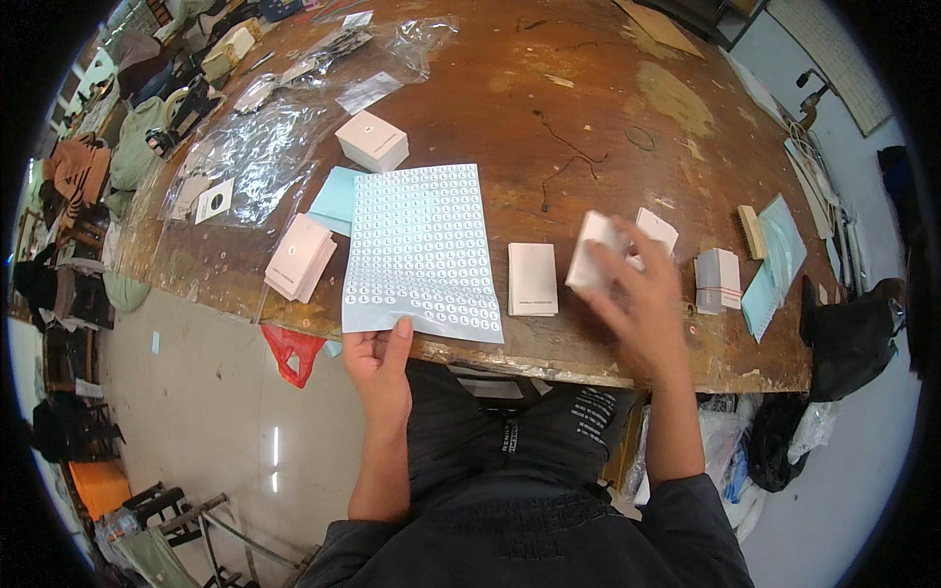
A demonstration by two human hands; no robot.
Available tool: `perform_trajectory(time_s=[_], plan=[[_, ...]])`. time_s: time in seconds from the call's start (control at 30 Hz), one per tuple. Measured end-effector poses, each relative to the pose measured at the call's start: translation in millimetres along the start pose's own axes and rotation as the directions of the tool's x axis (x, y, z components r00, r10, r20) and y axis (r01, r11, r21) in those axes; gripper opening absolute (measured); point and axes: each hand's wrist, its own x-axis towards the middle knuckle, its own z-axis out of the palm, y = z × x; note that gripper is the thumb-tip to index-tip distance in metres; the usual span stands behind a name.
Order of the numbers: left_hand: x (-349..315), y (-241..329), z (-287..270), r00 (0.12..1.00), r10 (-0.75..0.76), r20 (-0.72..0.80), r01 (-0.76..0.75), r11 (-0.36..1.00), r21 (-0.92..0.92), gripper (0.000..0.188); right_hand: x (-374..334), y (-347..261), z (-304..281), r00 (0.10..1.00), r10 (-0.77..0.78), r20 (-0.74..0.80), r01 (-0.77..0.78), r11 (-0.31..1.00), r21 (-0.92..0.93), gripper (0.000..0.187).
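My left hand [380, 367] pinches the lower edge of a sheet of round white stickers [417, 235], thumb on top. The sheet lies at the table's front edge and bulges slightly near its lower part. My right hand [642, 294] is smeared by motion, its fingers around a stack of pale pink cards [592, 245] that looks tilted and blurred too. Another pink stack [659, 233] is partly hidden behind that hand. Between the hands lies a neat stack of pale tags [532, 279].
Left of the sheet are two more card stacks [299, 257] [372, 143], light blue paper [335, 199] and clear plastic bags [250, 147]. Rightward stand a banded card stack [718, 281], a wooden brush [751, 232] and a blue packet [781, 245]. A red bag [292, 353] hangs at the front edge.
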Motion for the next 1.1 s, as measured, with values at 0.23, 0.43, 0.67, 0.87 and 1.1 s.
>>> perform_trajectory(time_s=[0.23,0.43,0.67,0.87,1.1], plan=[[-0.3,-2.6,-0.9,0.980,0.087,-0.178,-0.090,0.996,-0.008,0.043,-5.1,50.7,-21.4,0.995,0.100,-0.002,-0.098,0.970,-0.223,0.039],[-5.9,1.6,9.9,0.736,0.673,-0.078,-0.580,0.685,0.440,0.040,-16.8,5.7,-4.0,0.971,0.146,-0.189,-0.121,0.983,0.137,0.032],[-6.7,-23.7,97.4,0.940,-0.094,0.327,0.065,0.993,0.098,0.063,-13.6,-54.4,51.6,0.963,0.256,-0.086,-0.225,0.937,0.266,0.035],[-8.8,-32.4,115.3,0.939,-0.246,0.239,0.261,0.965,-0.035,0.067,-4.2,-61.2,62.9,0.911,0.404,-0.084,-0.335,0.843,0.421,0.042],[-25.8,-35.9,119.3,0.955,-0.209,0.212,0.249,0.951,-0.185,0.067,-12.1,-58.1,73.1,0.860,0.508,-0.040,-0.315,0.592,0.742,0.043]])
